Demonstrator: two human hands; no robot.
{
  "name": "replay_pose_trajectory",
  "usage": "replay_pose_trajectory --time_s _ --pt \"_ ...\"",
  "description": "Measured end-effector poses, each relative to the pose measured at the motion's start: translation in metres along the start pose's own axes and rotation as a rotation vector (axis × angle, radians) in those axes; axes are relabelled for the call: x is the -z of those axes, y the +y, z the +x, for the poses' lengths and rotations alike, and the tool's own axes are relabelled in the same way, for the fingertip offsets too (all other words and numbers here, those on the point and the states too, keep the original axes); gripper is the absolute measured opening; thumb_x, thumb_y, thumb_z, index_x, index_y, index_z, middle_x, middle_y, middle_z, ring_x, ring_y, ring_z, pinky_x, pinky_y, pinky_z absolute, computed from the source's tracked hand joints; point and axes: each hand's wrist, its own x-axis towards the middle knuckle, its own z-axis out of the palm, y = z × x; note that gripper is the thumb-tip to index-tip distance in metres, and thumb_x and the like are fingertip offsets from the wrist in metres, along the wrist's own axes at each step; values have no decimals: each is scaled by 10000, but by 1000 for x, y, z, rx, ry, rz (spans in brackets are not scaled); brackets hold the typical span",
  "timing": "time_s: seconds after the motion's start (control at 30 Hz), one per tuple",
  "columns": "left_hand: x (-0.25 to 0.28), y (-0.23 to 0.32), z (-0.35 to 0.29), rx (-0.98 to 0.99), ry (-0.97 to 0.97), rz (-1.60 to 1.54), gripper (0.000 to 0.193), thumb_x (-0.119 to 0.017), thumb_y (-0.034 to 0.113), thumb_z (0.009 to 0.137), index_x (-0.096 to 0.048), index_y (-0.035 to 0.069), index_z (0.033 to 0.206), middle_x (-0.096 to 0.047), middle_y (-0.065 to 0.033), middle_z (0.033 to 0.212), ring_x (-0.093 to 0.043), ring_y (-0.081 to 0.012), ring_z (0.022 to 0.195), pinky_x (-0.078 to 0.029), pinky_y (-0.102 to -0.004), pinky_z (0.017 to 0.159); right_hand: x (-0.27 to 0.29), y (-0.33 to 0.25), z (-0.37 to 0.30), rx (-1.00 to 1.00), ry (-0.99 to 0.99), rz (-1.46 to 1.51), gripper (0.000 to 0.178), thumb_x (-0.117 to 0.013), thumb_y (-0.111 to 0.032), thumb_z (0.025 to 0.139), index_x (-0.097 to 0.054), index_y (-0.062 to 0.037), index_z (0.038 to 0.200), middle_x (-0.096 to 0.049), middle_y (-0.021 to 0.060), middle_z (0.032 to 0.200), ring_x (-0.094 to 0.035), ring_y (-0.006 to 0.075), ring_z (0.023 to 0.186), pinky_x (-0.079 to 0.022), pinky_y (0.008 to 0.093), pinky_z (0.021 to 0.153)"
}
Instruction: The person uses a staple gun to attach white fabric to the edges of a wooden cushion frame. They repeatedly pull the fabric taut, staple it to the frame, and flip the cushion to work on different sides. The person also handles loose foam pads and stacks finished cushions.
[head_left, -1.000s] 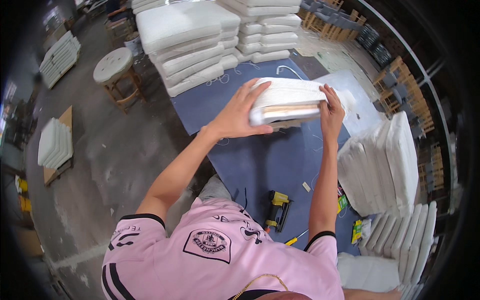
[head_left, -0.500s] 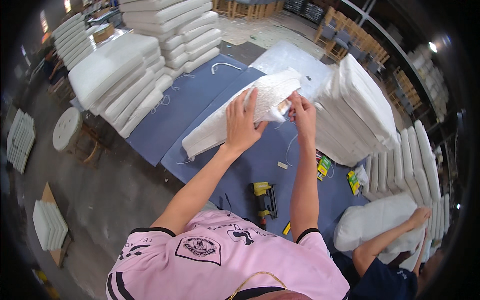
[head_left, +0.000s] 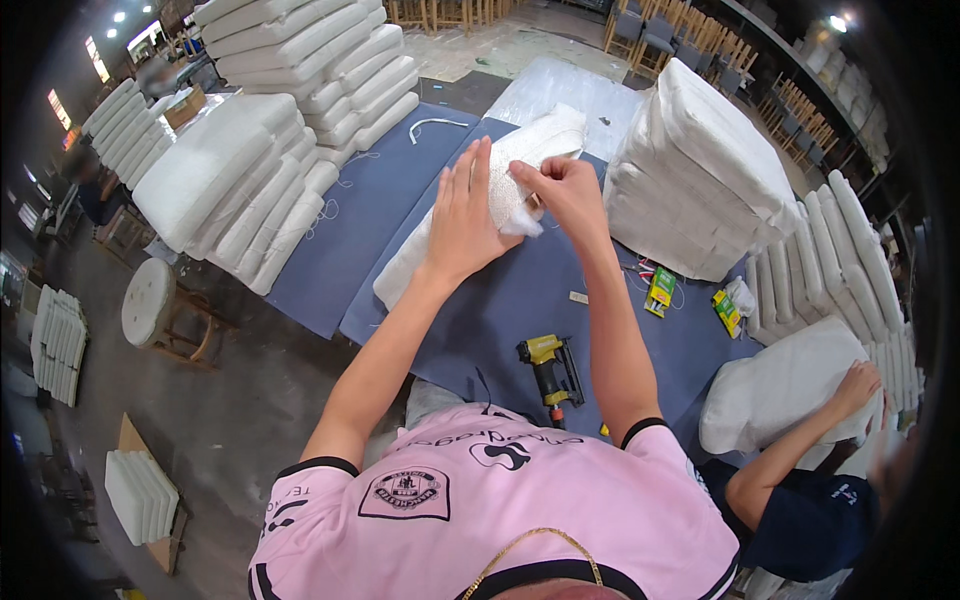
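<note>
A white textured cushion (head_left: 553, 133) lies at a slant across the blue-grey table in front of me, with white padding (head_left: 525, 222) bulging from its near right end. My left hand (head_left: 463, 215) rests flat on its upper side, fingers stretched out together and thumb toward the padding. At the right end, my right hand (head_left: 568, 197) bends over the cushion with thumb and forefinger pinched at its cover. Whether those fingertips also grip a thread is too small to tell. Nearer to me stands a yellow and black staple gun (head_left: 550, 370).
Stacked white cushions rise at the back left (head_left: 235, 165) and right (head_left: 700, 180). Green and yellow small boxes (head_left: 660, 290) and a pale small block (head_left: 579, 297) lie on the table (head_left: 400, 145). At the lower right, a co-worker's hand (head_left: 858, 385) touches another cushion (head_left: 770, 385).
My right hand has moved left from the cushion's end onto its cover. My left hand has flattened, its fingers closer together. The view has shifted slightly.
</note>
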Motion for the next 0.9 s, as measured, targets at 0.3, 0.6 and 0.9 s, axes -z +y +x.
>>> replay_pose_trajectory --time_s 0.3,0.6,0.9 --pt "11 -10 0 274 168 -12 996 -886 196 690 -359 94 1530 -538 -209 1403 -575 -403 1258 -525 -488 973 -40 -8 -7 183 46 9 402 -712 -255 887 -561 37 655 -470 28 544 -407 78 550 -361 330 504" --pt "34 -27 -48 273 286 28 912 -872 118 715 -410 87 1499 -466 -248 1407 -541 -430 1249 -474 -469 1034 -40 6 26 305 -134 -32 345 -694 -271 960 -705 42 815 -571 44 609 -496 87 595 -417 302 558" --pt "4 -48 -41 83 387 86 874 -887 131 707 -441 64 1456 -436 -311 1397 -520 -476 1221 -446 -518 1031 1 72 283 331 -204 -521 426 -606 -375 957 -745 -1 1108 -742 220 1099 -709 341 1038 -543 391 908"
